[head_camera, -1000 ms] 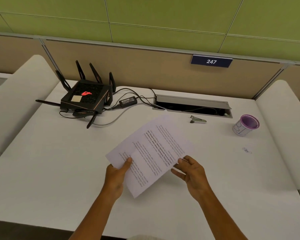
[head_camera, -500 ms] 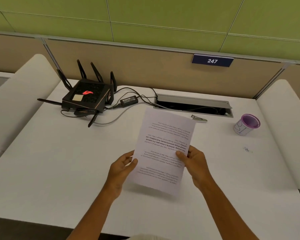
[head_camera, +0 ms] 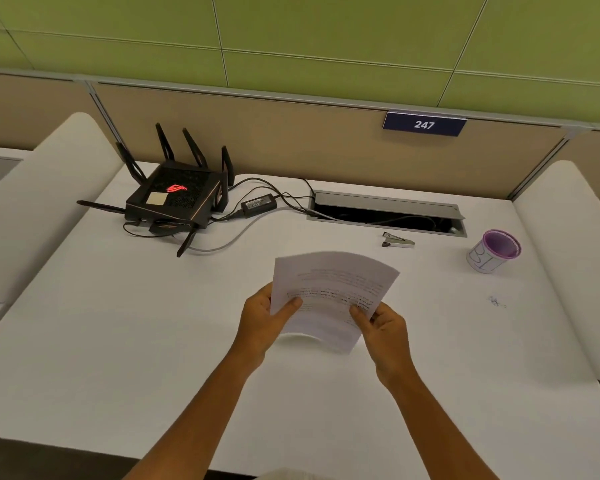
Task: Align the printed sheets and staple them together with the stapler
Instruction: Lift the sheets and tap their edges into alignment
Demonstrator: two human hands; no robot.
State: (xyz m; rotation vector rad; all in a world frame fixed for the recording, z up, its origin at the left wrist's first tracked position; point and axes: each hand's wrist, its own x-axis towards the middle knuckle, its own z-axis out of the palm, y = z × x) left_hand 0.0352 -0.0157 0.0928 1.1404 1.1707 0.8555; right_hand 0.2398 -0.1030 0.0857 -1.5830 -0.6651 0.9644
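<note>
The printed sheets [head_camera: 333, 282] are held up over the middle of the white desk [head_camera: 118, 323], bowed, with the text upside down to me. My left hand [head_camera: 264, 317] grips their left edge, thumb on the front. My right hand [head_camera: 381, 323] grips the right edge near the lower corner. A small silver and black stapler [head_camera: 397, 240] lies on the desk beyond the sheets, a little to the right, with neither hand touching it.
A black router [head_camera: 174, 199] with antennas, a power brick [head_camera: 258, 204] and cables sit at the back left. An open cable tray [head_camera: 385, 213] runs along the back. A purple-rimmed cup [head_camera: 494, 251] stands at the right. White dividers flank the desk.
The sheets were turned from slanted on the desk to upright, then tilted and bowed toward me. Both hands shifted to grip the side edges, and the stapler came back into view.
</note>
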